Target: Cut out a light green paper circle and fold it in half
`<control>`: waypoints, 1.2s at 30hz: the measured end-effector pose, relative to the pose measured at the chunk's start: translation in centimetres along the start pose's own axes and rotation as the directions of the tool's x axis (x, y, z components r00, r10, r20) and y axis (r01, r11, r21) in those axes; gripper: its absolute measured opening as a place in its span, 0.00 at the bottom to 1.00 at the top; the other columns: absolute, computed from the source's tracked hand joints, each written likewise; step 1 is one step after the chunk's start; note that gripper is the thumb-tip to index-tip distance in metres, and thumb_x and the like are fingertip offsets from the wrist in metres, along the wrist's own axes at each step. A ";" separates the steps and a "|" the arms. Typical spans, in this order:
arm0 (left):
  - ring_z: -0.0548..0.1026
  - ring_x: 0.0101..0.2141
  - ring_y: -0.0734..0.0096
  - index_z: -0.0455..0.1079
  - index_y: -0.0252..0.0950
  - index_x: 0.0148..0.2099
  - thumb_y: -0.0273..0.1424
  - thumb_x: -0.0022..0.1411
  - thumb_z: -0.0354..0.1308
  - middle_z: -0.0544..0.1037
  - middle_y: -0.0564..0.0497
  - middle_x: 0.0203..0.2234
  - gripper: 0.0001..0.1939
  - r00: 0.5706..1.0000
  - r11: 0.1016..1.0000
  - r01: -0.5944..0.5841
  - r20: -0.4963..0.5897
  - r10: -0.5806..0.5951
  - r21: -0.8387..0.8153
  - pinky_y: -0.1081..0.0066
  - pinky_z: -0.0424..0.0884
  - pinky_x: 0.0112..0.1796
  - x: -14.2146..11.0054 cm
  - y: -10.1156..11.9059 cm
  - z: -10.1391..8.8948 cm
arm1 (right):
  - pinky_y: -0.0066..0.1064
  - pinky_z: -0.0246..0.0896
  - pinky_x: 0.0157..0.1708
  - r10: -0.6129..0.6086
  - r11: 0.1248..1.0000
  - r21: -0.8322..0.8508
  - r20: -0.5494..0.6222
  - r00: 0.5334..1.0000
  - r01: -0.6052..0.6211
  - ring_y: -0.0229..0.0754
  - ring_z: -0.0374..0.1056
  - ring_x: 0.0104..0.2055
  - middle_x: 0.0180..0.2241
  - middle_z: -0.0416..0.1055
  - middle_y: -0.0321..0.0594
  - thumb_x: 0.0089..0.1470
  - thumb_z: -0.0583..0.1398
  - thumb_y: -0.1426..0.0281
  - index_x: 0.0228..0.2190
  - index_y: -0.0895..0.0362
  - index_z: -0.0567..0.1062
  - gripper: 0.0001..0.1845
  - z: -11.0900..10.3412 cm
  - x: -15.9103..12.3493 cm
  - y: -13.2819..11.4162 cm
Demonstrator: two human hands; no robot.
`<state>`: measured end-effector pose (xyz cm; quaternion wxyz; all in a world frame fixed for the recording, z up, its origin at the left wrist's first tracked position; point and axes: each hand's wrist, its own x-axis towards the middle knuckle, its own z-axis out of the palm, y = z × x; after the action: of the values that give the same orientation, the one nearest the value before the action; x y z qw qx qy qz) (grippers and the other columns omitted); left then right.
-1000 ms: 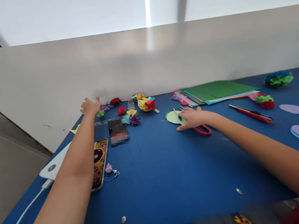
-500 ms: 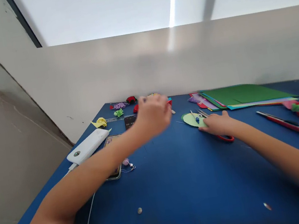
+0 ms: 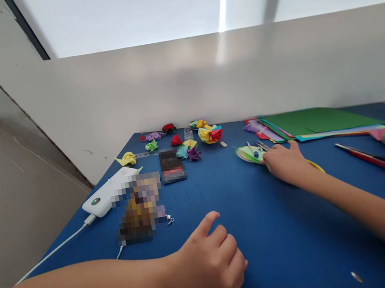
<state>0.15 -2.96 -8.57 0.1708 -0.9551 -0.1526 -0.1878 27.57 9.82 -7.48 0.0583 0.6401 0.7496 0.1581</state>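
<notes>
We log blue counter (image 3: 264,230), smooth, matte. No readable writing.
Coloured paper sheets (image 3: 316,122), flat stack, far right.
White power bank (image 3: 107,195), rounded slab, left.
Left hand (image 3: 211,262): loosely curled, holding nothing, resting near edge.
Right hand (image 3: 285,162): flat on pale green paper disc (image 3: 247,154), scissors (image 3: 258,145) touching fingertips.

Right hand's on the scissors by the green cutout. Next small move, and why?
Probably close the right hand around the scissors and lift them: it lies flat over them, not gripping, fingertips at the green paper cutout. The left hand rests loosely curled, holding nothing.
</notes>
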 end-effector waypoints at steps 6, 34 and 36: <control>0.68 0.25 0.69 0.71 0.33 0.30 0.29 0.59 0.50 0.71 0.50 0.22 0.10 1.000 1.000 -0.013 -0.011 0.013 -0.008 0.54 0.64 0.45 -1.0 -0.5 -0.4 | 0.60 0.31 0.53 0.023 0.999 -0.027 -0.132 0.991 -0.026 0.58 0.60 0.48 0.38 0.71 0.55 0.55 0.45 0.73 0.33 0.57 0.74 0.18 -0.6 -1.5 -2.0; 0.75 0.40 0.58 0.73 0.30 0.44 0.31 0.60 0.49 0.77 0.47 0.41 0.16 0.968 0.958 0.246 -0.079 -0.237 0.149 0.65 0.74 0.37 -2.6 -1.7 1.3 | 0.33 0.53 0.34 -0.503 0.534 0.625 -0.307 0.808 0.570 0.38 0.53 0.30 0.28 0.60 0.38 0.59 0.46 0.74 0.26 0.58 0.60 0.10 -0.7 -4.5 -9.5; 0.75 0.40 0.58 0.73 0.29 0.44 0.31 0.60 0.49 0.77 0.46 0.41 0.16 0.964 0.955 0.266 -0.049 -0.261 0.128 0.65 0.74 0.37 -2.7 -1.7 1.3 | 0.31 0.52 0.31 -0.476 0.560 0.624 -0.295 0.829 0.544 0.37 0.53 0.29 0.27 0.59 0.37 0.59 0.46 0.72 0.25 0.57 0.59 0.10 -0.6 -4.2 -9.6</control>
<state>-2.41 -1.54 -10.37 0.2103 -0.9096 -0.2880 -0.2134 19.12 4.38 -10.39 -0.1737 0.3622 0.9073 -0.1246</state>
